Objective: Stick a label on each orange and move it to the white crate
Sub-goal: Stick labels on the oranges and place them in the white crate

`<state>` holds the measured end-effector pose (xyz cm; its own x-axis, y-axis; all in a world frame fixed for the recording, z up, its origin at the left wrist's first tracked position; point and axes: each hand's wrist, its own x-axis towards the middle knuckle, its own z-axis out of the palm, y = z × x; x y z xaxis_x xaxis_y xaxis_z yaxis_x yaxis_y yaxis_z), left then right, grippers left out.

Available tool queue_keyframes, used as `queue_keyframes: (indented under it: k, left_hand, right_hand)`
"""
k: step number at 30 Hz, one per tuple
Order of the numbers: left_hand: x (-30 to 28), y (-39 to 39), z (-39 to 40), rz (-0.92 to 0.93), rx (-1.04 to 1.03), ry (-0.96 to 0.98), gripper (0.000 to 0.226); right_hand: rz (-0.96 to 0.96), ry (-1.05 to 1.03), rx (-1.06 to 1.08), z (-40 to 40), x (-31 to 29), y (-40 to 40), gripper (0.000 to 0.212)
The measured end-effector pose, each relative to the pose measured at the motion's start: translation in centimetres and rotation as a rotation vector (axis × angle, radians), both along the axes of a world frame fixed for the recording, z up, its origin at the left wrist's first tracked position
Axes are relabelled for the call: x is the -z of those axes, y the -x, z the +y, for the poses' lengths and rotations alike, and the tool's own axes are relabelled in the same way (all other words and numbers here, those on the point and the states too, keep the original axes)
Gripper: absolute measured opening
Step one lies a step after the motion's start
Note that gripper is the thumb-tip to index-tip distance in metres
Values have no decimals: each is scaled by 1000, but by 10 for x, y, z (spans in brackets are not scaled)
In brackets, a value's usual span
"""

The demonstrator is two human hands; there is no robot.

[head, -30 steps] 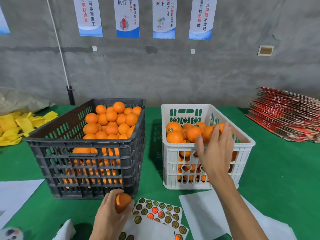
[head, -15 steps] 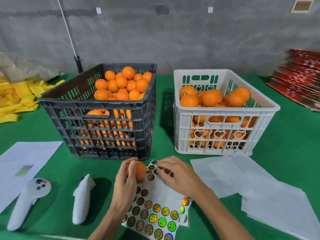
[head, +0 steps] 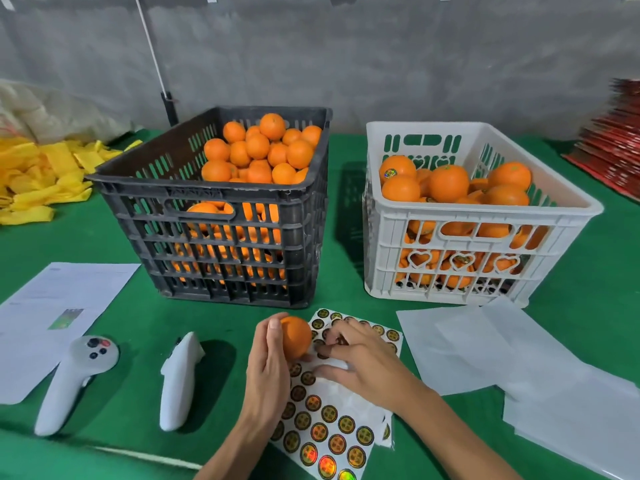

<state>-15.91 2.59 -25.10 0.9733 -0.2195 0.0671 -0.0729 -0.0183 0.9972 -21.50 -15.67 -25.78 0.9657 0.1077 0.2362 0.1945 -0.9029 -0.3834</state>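
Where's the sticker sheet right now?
In the head view the sticker sheet lies low and centre on the green table, in front of the gap between the black crate and the white crate, under both hands.

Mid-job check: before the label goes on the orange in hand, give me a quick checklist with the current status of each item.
1. Orange secured: ok, the left hand grips it over the sticker sheet.
2. Label picked: cannot tell, the right hand has its fingertips curled on the sheet's top rows, but no peeled label shows.
3. Labels left on the sheet: ok, many rows remain.
4. Bare peel facing the right hand: ok, orange skin shows there with no label on it.
5. Room in the white crate: ok, though fruit is piled near the rim.
6. Path to the crate: ok, only blank backing papers lie between.
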Motion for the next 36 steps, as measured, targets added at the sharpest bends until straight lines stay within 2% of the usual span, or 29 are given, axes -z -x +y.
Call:
queue_keyframes:
  k: [4,13,17,22,27,30,33,36]
  left_hand:
    - [0,3,-1,10,8,10,36]
    - [8,5,0,28,48,-58,35]
    - [8,5,2,22,50,-82,45]
    - [-1,8,3,-28,84,-110,41]
    - [-5,9,7,-53,71,-106,46]
    - [-2,7,7,-43,54,-94,44]
    - [-1,7,8,-41,64,-83,45]
    - [-3,8,8,-50,73,-78,42]
  right_hand:
    - [35,-231,47,0,-2,0,41]
    - [146,-423,70,-5,-8,-1,29]
    - [148,-382,71,-5,-7,2,35]
    - [114,-92,71,-6,-7,1,51]
    - [62,-65,168,-4,-7,3,67]
    - [114,-46,279,-3,-12,3,78]
    - [157,-160,306,0,-17,3,69]
    - [185,-351,337,3,-20,2,49]
